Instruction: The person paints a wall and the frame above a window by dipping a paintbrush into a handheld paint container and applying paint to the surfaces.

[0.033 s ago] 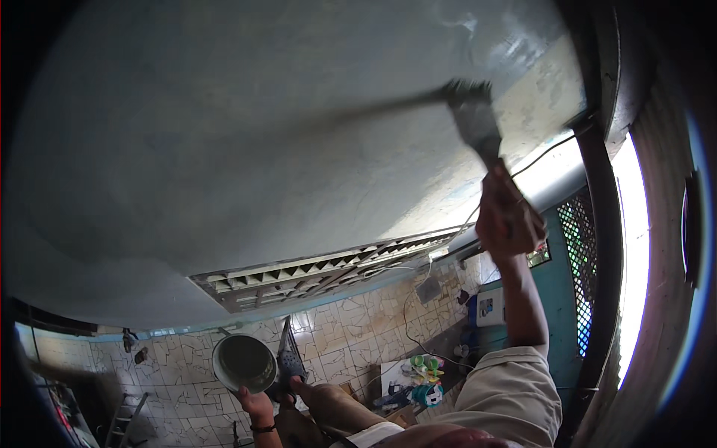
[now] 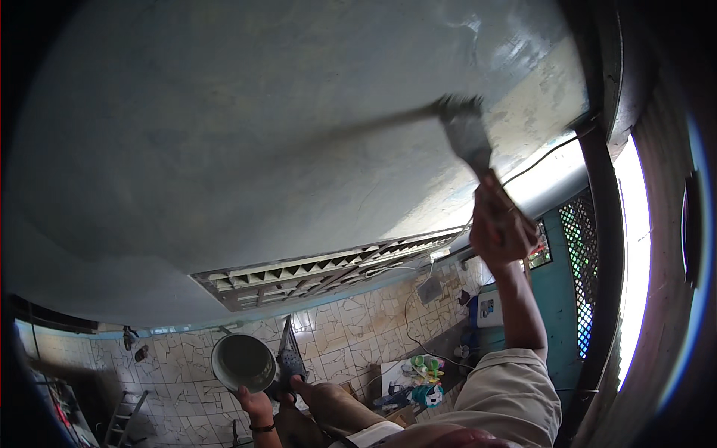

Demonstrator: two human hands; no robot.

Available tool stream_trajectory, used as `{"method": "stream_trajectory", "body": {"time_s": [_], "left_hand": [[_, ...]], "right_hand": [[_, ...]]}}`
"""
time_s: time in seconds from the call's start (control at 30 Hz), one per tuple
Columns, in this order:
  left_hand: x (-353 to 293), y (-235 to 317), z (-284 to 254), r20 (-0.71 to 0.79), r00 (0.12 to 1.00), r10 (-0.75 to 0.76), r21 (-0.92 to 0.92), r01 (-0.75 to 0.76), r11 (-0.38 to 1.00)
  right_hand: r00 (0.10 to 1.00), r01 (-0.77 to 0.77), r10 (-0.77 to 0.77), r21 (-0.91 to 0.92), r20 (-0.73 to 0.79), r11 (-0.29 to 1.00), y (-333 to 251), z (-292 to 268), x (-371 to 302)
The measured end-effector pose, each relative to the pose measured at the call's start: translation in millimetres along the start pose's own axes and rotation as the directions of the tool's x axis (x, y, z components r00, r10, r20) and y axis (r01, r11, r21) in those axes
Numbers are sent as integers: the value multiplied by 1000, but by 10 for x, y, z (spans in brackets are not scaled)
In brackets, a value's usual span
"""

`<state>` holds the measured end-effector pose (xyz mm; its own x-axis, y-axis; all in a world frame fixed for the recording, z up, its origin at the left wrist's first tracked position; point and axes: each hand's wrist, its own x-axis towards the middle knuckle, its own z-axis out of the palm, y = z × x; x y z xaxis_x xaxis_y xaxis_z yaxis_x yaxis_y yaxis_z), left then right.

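Right hand (image 2: 502, 228) is wrapping its fingers around the handle of a wide flat brush (image 2: 469, 134). Brush is pointing up and away from the knuckles; bristles are apparently meeting the wall (image 2: 187, 149), dark shadow running off to the left of them. Left hand (image 2: 255, 403), well below and left of the right, is gripping the near edge of a round container (image 2: 222, 358), thumb at the rim; its other fingers are mostly hiding. Container is tilting its mouth upward; contents too dark to judge.

Progress, by my reading: the coating is looking well advanced. Grey is covering most of the wall left of the right hand; a paler, blotchy strip (image 2: 534, 97) above and right of that hand is seeming left to cover. Grey shade is varying, glossier just above the brush, so some of it may be drying.

Room: a slatted vent (image 2: 314, 276) is sitting below and left of the right hand. A floor of cracked-pattern tile (image 2: 194, 381) is spreading beneath the left hand, a ladder (image 2: 123, 418) standing farther left. Lattice (image 2: 579, 246) is letting light in right of the right hand.
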<state>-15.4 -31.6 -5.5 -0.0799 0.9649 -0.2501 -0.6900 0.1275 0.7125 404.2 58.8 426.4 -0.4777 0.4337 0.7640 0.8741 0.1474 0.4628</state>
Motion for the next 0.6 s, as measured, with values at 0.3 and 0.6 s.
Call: {"method": "stream_trajectory", "body": {"time_s": [0.3, 0.6], "left_hand": [[48, 74, -138, 22, 999, 35, 11, -35, 999], [38, -113, -55, 10, 999, 46, -85, -45, 995]], "right_hand": [[951, -253, 178, 300, 254, 920, 62, -94, -9], [964, -83, -43, -450, -263, 889, 721, -658, 1054]]}}
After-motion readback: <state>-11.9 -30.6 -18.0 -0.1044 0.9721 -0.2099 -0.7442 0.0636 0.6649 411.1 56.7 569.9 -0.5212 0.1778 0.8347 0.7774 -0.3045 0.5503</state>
